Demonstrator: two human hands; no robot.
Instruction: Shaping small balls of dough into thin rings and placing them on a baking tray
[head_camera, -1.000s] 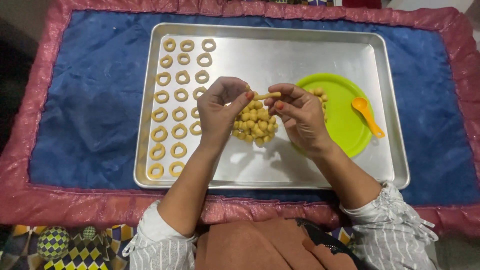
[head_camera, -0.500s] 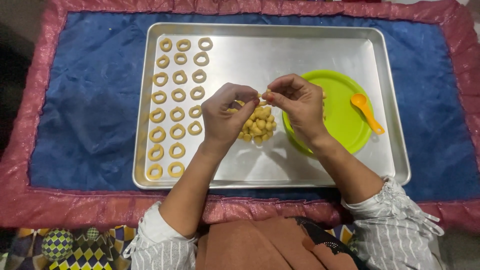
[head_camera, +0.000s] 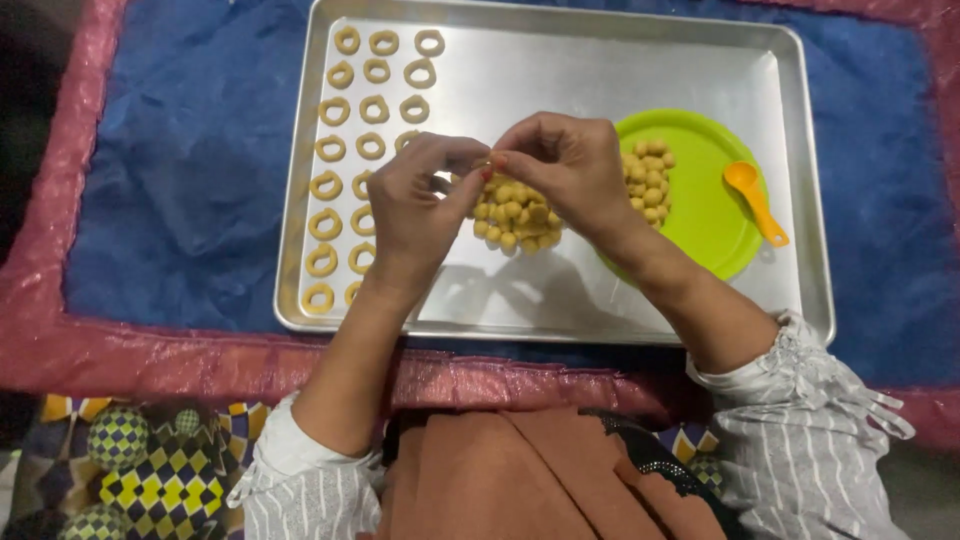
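At the centre of the frame, the left hand (head_camera: 415, 205) and right hand (head_camera: 560, 165) are meeting fingertip to fingertip, pinching a small pale-yellow dough piece (head_camera: 483, 163) between them, mostly hidden by the fingers. They are hovering over a heap of dough balls (head_camera: 510, 215) lying on the silver tray (head_camera: 600, 75), with rows of dough rings (head_camera: 360, 110) sitting upper left and a round green plate (head_camera: 705, 200) carrying an orange spoon (head_camera: 755, 200) at right.

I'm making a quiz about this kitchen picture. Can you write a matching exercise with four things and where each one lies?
Things:
1. dough rings
2. orange spoon
3. heap of dough balls
4. green plate

Places:
A. on the right part of the plate
B. in rows on the left part of the metal tray
C. on the right part of the tray
D. mid-tray, just under the hands

Pairs: 1-B, 2-A, 3-D, 4-C
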